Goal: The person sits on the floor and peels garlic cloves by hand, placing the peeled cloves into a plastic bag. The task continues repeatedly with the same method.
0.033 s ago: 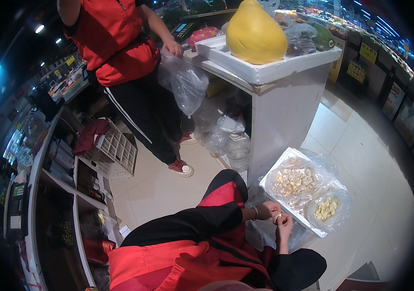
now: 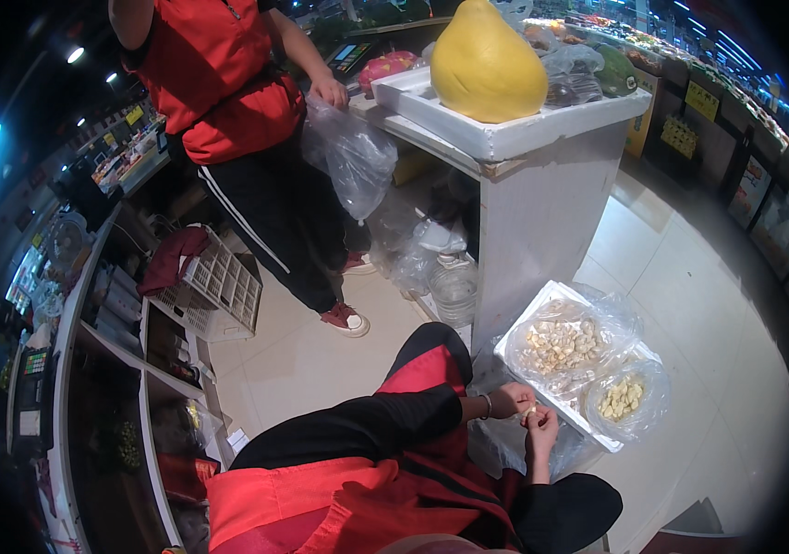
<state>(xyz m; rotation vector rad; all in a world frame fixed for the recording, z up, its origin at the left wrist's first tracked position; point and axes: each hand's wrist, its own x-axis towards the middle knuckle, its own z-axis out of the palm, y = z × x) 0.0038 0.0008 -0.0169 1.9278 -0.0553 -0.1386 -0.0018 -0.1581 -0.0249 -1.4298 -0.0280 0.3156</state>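
Note:
My left hand and my right hand meet just at the near edge of a white foam tray. Their fingertips pinch together on a small pale garlic clove, mostly covered by the fingers. In the tray, a clear plastic bag spread open holds a heap of unpeeled garlic cloves. Nearer to my right hand, another clear bag contains peeled, yellowish cloves. Beneath my hands hangs a clear plastic bag, whose contents I cannot make out.
A white counter rises beyond the tray, topped by a foam tray with a big yellow pomelo. Another person stands ahead on the left, holding a clear bag. A white plastic crate and shelving line the left.

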